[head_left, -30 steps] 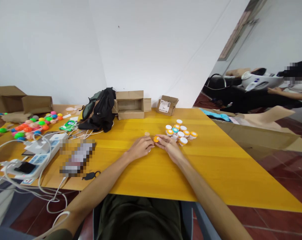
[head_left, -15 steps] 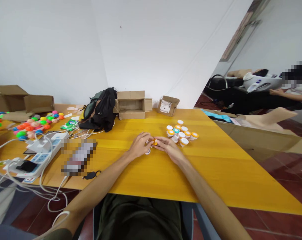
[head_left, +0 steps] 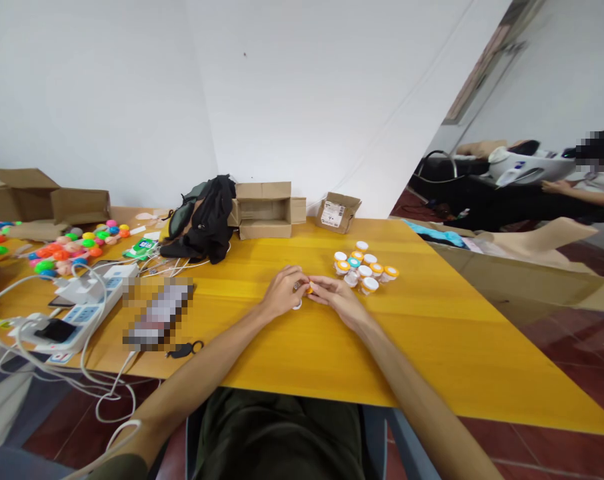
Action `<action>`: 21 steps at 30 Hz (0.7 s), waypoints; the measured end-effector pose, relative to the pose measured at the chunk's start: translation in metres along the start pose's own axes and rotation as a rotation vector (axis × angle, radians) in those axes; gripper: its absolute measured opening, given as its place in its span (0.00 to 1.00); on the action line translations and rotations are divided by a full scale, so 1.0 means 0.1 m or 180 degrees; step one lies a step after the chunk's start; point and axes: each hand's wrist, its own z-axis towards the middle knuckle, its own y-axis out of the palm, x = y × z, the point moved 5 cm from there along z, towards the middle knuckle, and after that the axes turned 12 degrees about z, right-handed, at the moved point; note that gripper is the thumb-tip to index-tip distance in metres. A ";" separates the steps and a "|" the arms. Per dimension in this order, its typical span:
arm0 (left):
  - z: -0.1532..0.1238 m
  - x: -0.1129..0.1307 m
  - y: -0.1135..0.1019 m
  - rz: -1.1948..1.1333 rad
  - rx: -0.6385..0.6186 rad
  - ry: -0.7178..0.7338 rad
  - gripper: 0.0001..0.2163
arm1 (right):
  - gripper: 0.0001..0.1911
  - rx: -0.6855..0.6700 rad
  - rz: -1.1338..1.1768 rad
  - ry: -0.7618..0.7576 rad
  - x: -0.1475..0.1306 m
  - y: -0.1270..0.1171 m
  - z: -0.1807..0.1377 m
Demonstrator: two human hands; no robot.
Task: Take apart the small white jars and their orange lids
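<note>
My left hand (head_left: 283, 293) and my right hand (head_left: 338, 298) meet over the yellow table (head_left: 432, 333), fingertips together. Between them they pinch a small clear jar with an orange lid (head_left: 308, 288); the left fingers curl round the jar body, the right fingers pinch the lid. A small white piece (head_left: 297, 305) lies on the table under my left hand. A cluster of several small jars (head_left: 365, 265) with white, orange and teal lids stands just beyond my right hand.
A black bag (head_left: 205, 220), open cardboard boxes (head_left: 265, 210) and a small labelled box (head_left: 336, 211) stand at the back. Coloured balls (head_left: 72, 245), power strips with cables (head_left: 82, 300) and a phone lie left. Another person sits far right by a couch.
The orange lid, plainly showing a second ago, is now mostly covered by my fingertips. My left hand has closed in on the jar and both hands have drawn closer together.
</note>
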 end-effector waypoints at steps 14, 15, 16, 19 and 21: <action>0.01 0.00 0.00 -0.0013 -0.0032 -0.0043 0.06 | 0.20 0.0003 0.0044 0.0004 -0.03 0.03 -0.02; 0.01 -0.01 0.00 -0.0034 -0.0046 -0.0044 0.06 | 0.20 0.0002 0.0047 0.0009 -0.03 0.03 -0.02; 0.01 -0.01 0.00 -0.0056 -0.0055 -0.0048 0.06 | 0.20 0.0010 0.0050 0.0016 -0.03 0.03 -0.02; 0.02 -0.02 0.00 -0.0110 -0.0047 -0.0072 0.06 | 0.20 0.0063 0.0077 0.0032 -0.03 0.02 -0.02; 0.02 -0.01 -0.01 -0.0126 -0.0029 -0.0080 0.06 | 0.20 0.0079 0.0103 0.0024 -0.02 0.01 -0.02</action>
